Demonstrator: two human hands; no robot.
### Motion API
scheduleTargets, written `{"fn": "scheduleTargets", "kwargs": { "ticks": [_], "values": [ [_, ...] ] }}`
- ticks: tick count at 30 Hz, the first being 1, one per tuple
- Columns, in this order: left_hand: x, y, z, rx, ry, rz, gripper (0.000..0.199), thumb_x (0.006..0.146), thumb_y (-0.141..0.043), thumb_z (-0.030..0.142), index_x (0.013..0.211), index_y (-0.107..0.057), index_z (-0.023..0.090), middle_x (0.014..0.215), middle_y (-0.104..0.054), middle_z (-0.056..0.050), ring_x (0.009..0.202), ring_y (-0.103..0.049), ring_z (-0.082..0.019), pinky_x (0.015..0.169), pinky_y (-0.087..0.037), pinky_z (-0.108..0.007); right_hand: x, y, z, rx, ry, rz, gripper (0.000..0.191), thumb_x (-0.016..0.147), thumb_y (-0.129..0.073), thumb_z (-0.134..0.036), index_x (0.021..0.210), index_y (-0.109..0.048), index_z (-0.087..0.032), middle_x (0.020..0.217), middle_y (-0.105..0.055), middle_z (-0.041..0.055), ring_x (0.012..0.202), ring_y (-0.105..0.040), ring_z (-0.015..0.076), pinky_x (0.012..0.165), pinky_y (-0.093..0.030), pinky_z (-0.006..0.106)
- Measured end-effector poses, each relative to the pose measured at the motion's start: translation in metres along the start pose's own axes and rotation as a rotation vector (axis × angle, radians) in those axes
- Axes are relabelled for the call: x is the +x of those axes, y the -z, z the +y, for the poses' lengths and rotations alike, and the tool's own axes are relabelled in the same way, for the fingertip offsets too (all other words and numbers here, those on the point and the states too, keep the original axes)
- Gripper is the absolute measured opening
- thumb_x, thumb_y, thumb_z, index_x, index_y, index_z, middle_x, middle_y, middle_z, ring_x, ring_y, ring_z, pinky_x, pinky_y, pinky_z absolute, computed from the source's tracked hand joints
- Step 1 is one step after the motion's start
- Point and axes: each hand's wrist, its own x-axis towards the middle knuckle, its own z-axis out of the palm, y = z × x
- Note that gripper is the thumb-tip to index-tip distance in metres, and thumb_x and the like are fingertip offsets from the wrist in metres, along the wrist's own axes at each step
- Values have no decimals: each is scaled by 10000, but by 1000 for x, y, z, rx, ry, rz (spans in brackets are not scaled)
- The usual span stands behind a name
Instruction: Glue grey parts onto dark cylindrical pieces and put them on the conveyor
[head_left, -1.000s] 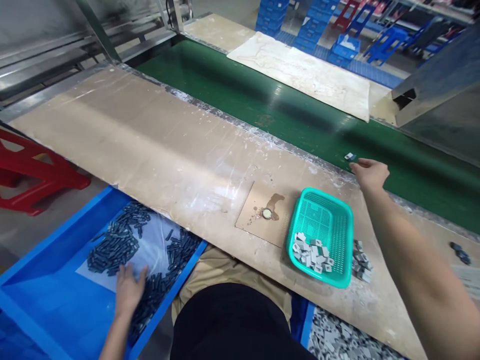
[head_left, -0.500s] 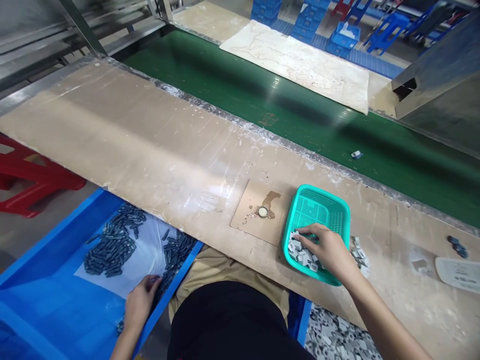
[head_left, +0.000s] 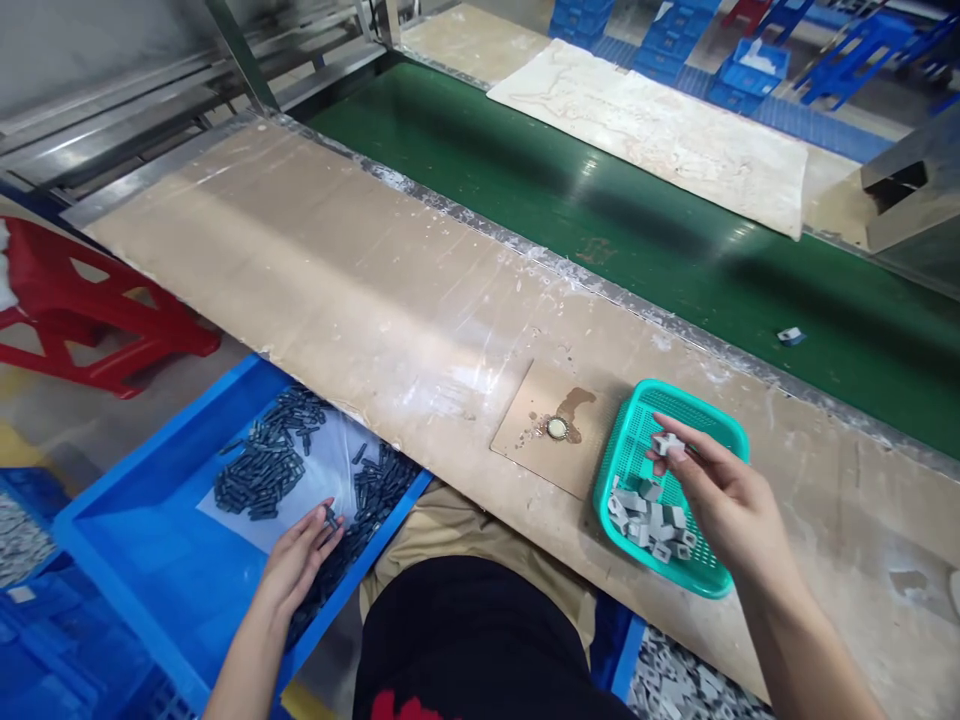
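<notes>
Item one, our right hand (head_left: 724, 505): fingers curled, thumb and fingertips pinched on one small grey part (head_left: 666, 443), held just above the teal basket (head_left: 720, 422); we judge the pinch shallow, so the part could slip and fall back among the others or bounce over the low rim onto the surface (head_left: 360, 270); item two, our left hand (head_left: 300, 562): fingers loosely extended, tips closing on a small dark piece (head_left: 331, 517) at the edge of the heap, though we cannot tell whether it is truly lifted or only touched; the piece is small and lies among many alike, so we judge that two could be taken at once, or that one could drop between bin and lap; item three, teal basket: perforated, standing near the front edge of the surface, holding a small cluster of grey parts (head_left: 646, 512) in its near half, its far half bare; a nudge from our wrist could push it off that edge; item four, blue bin (head_left: 150, 520): below the surface at our left, lined with a clear sheet, holding two spreads of dark pieces (head_left: 262, 465); item five, green belt (head_left: 637, 230): beyond the surface, carrying a single small part (head_left: 790, 336), well apart from both hands; item six, brown card (head_left: 540, 450): just beside the basket, bearing a small round cap (head_left: 556, 428) and a stain
</notes>
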Motion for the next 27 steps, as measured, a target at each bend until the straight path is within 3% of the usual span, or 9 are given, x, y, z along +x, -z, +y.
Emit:
{"fn": "scheduleTargets", "kwargs": {
  "ticks": [4, 6, 10, 13, 15, 18, 22, 27],
  "values": [
    [-30, -27, 23, -329, 4, -116, 184, 742, -639, 58, 881, -659, 176, 754, -642, -10, 552, -566, -65, 365, -401, -107, 12, -25, -20, 166, 1, -45, 369, 763, -673, -420, 1058, -588, -215, 920, -683, 71, 885, -665, 221, 793, -549, 352],
    [-46, -41, 31, -417, 15, -223, 189, 763, -604, 41, 895, -659, 165, 795, -655, -25, 522, -539, -47, 337, -374, -88, 18, -38, -24, 108, 58, -108, 303, 775, -662, -414, 977, -608, -194, 903, -686, 84, 853, -669, 223, 773, -554, 359],
    [-69, -70, 35, -464, 87, -271, 189, 812, -506, 21, 771, -666, 112, 839, -692, -77, 619, -624, -81, 521, -533, -133, 26, -57, -23, -279, 341, -134, 272, 869, -533, -369, 1035, -646, -185, 970, -673, 98, 850, -652, 225, 768, -533, 377],
    [-76, -90, 31, -436, 99, -319, 161, 788, -555, 25, 719, -672, 111, 836, -708, -65, 647, -654, -86, 601, -553, -139, 27, -63, -17, -440, 459, -143, 281, 895, -471, -342, 1059, -632, -180, 948, -685, 93, 862, -649, 235, 745, -530, 375],
    [-80, -100, 29, -403, 97, -426, 166, 737, -615, 5, 807, -695, 133, 896, -715, -48, 726, -674, -99, 663, -558, -147, 27, -66, -12, -481, 481, -157, 268, 898, -459, -336, 1011, -642, -176, 912, -692, 92, 839, -653, 236, 727, -532, 372],
    [-85, -114, 29, -359, 139, -619, 358, 683, -669, -9, 997, -687, 162, 983, -708, -42, 832, -674, -112, 767, -555, -185, 27, -68, -9, -495, 495, -165, 275, 896, -452, -338, 950, -661, -166, 909, -695, 105, 848, -652, 245, 738, -530, 384],
    [-94, -133, 30, -295, 165, -734, 309, 661, -719, 39, 958, -706, 121, 854, -717, -32, 805, -677, -110, 808, -544, -198, 26, -66, -16, -402, 391, -162, 262, 864, -508, -373, 926, -678, -184, 902, -702, 97, 838, -655, 251, 746, -526, 397],
    [-114, -167, 24, -206, 44, -722, 332, 617, -780, 115, 942, -713, 111, 838, -737, -58, 812, -695, -167, 815, -559, -281, 13, -55, -39, 127, 2, -155, 269, 717, -715, -396, 879, -677, -184, 840, -718, 76, 770, -681, 220, 723, -553, 344]
  ]
}}
